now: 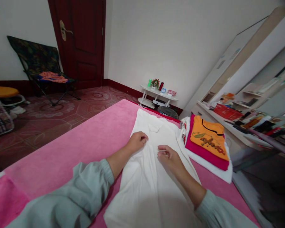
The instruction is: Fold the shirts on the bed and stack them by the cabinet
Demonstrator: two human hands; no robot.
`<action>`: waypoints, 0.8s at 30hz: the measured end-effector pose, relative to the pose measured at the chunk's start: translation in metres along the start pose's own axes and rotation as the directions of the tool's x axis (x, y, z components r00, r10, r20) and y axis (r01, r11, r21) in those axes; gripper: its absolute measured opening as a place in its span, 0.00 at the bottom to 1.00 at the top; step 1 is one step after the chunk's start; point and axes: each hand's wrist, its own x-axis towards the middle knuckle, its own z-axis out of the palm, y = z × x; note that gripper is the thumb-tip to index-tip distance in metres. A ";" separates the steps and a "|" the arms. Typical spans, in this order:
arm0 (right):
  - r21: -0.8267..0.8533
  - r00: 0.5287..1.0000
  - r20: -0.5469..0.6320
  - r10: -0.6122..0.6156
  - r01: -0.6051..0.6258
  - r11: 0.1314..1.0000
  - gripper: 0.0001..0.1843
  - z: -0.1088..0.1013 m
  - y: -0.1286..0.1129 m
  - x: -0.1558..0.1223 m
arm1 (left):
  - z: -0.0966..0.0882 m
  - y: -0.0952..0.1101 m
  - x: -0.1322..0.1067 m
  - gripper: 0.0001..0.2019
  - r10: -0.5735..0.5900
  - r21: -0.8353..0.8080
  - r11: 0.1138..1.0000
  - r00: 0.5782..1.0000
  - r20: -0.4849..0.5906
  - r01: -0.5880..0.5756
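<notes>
A white garment (165, 177), perhaps a shirt, lies lengthwise on the pink bed cover, with creases and a loose fold down its middle. My left hand (137, 141) is over its left part, fingers loosely bent beside the central fold, with no cloth visibly gripped. Across the fold, my right hand (168, 155) hovers over or rests on the fabric; I cannot tell which. Its fingers are slightly curled and apart, holding nothing. To the right is a folded stack of clothes, an orange printed T-shirt (205, 134) on top, with magenta and white garments beneath.
The pink bed cover (97, 133) spreads to the left. Beyond the far edge stands a small white stand (144, 87) with ornaments. A folding chair (41, 60) sits near the dark red door (85, 38). A cluttered dresser with a red basket (228, 111) is at right.
</notes>
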 end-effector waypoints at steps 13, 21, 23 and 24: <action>-0.321 0.729 0.528 -0.436 0.646 0.692 0.18 0.057 -0.056 -0.159 | -0.043 0.019 -0.051 0.15 0.002 -0.036 0.999 0.978 0.206 0.006; -0.443 0.786 0.520 -0.334 0.583 0.681 0.21 0.049 -0.046 -0.159 | -0.096 0.064 -0.141 0.07 -0.170 0.073 0.985 0.930 0.325 0.154; -0.413 0.777 0.530 -0.341 0.587 0.696 0.28 0.040 -0.042 -0.158 | -0.105 0.085 -0.166 0.09 -0.184 0.174 0.977 0.908 0.377 0.126; -0.409 0.777 0.529 -0.342 0.586 0.700 0.32 0.035 -0.040 -0.158 | -0.109 0.095 -0.176 0.10 -0.187 0.227 0.969 0.902 0.390 0.103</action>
